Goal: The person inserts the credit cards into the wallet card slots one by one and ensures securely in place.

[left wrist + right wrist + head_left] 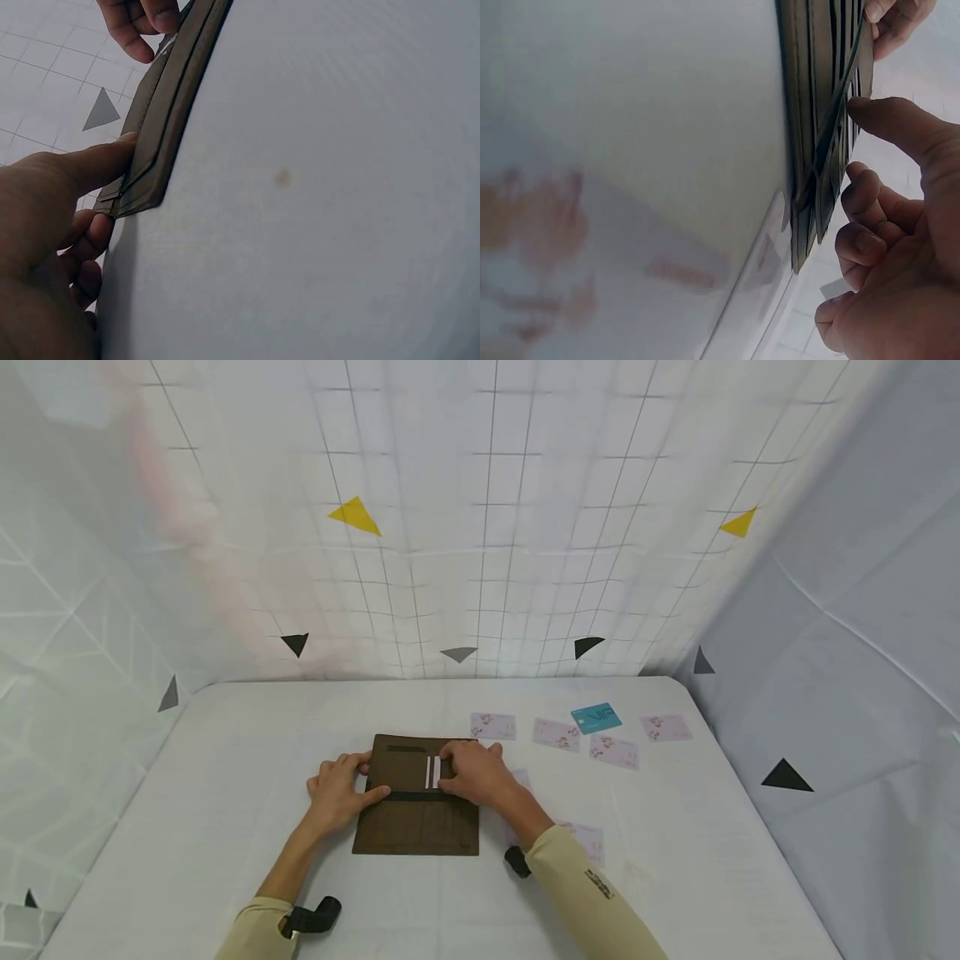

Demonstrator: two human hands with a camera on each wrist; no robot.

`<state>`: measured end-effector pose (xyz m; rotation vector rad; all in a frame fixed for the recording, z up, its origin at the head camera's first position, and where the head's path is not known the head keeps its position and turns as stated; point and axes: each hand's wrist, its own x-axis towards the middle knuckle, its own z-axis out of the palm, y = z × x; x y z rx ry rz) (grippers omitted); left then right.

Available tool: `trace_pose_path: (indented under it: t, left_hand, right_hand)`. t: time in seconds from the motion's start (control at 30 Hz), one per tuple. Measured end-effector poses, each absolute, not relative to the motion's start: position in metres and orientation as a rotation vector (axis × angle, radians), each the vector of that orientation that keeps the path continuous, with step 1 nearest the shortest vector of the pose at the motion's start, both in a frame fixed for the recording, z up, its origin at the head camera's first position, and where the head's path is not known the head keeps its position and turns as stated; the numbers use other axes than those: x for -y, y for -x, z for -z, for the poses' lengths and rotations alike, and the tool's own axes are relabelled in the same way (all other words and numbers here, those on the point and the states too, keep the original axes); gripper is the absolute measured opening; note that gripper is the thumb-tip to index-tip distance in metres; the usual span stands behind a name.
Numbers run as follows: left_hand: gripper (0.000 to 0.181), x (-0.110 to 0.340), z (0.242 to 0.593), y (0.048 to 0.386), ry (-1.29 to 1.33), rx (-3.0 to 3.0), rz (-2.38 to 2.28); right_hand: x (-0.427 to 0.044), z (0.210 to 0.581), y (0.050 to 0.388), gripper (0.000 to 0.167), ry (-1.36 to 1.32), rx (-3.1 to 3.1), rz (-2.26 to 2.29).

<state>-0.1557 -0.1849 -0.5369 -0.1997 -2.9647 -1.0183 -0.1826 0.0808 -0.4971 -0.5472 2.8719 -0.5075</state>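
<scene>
An open brown wallet point(416, 827) lies on the white table, its upper half showing card slots with the pale edges of two cards point(428, 772) in them. My left hand point(335, 795) grips the wallet's left edge, thumb on top and fingers at the edge and under it. Above the slots, my right hand point(476, 772) holds a pale card point(437, 772) by its two ends between thumb and forefinger. In the right wrist view the right thumb point(900, 124) meets the slots, while the other fingers are curled; the forefinger is hidden there.
Several pale pink-printed cards point(613, 752) lie right of the wallet, some partly under my right forearm. A blue card point(596, 718) marked VIP lies among them at the back. White sheeting point(465, 568) with grid lines rises behind the table.
</scene>
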Motion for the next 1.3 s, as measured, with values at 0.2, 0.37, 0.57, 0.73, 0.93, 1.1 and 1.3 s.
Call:
trace_pose_path:
  t: [0.2,0.37,0.57,0.73,0.93,1.1,1.3]
  left_hand:
    - [0.078,0.185,0.538,0.156,0.200,2.965,1.031]
    - [0.078,0.185,0.538,0.155,0.203,2.964,1.029]
    - [0.078,0.184,0.539,0.156,0.191,2.975,1.031]
    - [0.078,0.185,0.537,0.155,0.201,2.968,1.016]
    - [0.077,0.184,0.537,0.154,0.208,2.957,1.022]
    - [0.077,0.183,0.538,0.154,0.207,2.961,1.031]
    - [0.077,0.184,0.538,0.154,0.198,2.973,1.007]
  right_hand:
    - [-0.096,0.493,0.184,0.046,0.514,-2.848,0.601]
    - [-0.114,0.489,0.183,0.045,0.484,-2.837,0.635]
    - [-0.141,0.494,0.182,0.045,0.418,-2.827,0.654]
    - [-0.165,0.496,0.178,0.044,0.368,-2.807,0.700]
    - [-0.187,0.494,0.170,0.046,0.352,-2.800,0.687]
    - [-0.202,0.496,0.164,0.049,0.355,-2.792,0.627]
    - [-0.213,0.504,0.160,0.054,0.368,-2.787,0.590]
